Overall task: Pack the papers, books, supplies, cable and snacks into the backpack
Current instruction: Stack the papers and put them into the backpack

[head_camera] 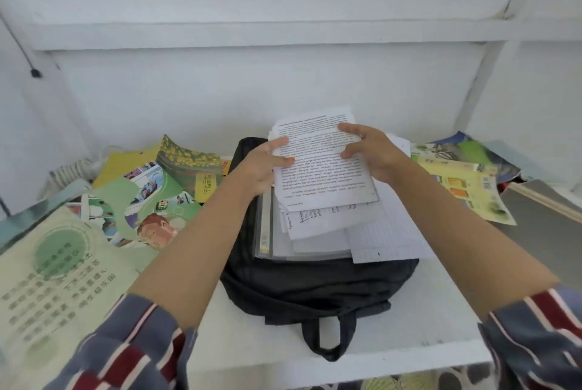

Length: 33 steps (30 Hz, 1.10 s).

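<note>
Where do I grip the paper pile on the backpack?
By both side edges, a hand from each side, as the left hand and right hand hold the printed sheet; the pile lies fanned, so a one-sided grip may shed sheets.

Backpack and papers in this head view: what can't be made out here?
- Backpack: opening and inside, hidden under the papers, head view.
- Printed sheet: text too small and blurred to read.
- Those papers: mostly covered by that sheet.
- Books at right: partly behind the right arm, head view.
</note>
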Each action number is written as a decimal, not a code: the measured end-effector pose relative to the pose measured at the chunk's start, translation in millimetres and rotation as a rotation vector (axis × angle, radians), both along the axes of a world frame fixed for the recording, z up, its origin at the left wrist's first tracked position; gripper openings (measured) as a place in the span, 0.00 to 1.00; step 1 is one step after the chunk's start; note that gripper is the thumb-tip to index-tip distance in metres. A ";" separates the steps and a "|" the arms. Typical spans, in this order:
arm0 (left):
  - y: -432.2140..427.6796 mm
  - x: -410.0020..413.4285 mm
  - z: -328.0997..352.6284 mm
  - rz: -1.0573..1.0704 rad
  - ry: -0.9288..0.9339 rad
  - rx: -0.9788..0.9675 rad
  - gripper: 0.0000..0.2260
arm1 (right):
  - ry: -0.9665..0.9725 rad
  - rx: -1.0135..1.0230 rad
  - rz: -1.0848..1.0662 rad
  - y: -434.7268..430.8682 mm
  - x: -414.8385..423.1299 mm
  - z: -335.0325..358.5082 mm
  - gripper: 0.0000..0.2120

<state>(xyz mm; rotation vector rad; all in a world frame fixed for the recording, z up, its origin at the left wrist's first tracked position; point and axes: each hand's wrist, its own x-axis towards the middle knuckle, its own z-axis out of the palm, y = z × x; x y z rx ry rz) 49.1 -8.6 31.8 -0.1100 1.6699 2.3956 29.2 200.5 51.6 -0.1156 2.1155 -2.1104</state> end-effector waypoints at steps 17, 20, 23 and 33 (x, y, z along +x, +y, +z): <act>143.6 32.4 -33.0 -0.099 -0.078 -0.495 0.27 | -0.258 0.284 -0.169 107.7 48.9 -52.7 0.27; 145.3 32.6 -31.2 -0.050 -0.087 -0.487 0.26 | -0.253 0.257 -0.176 108.1 48.0 -52.9 0.26; 142.0 35.6 -27.4 0.014 -0.085 -0.422 0.26 | -0.218 0.234 -0.168 105.2 44.9 -47.2 0.26; 89.7 38.2 -14.9 0.251 0.042 -0.396 0.27 | -0.018 0.300 -0.111 55.1 46.2 -21.9 0.28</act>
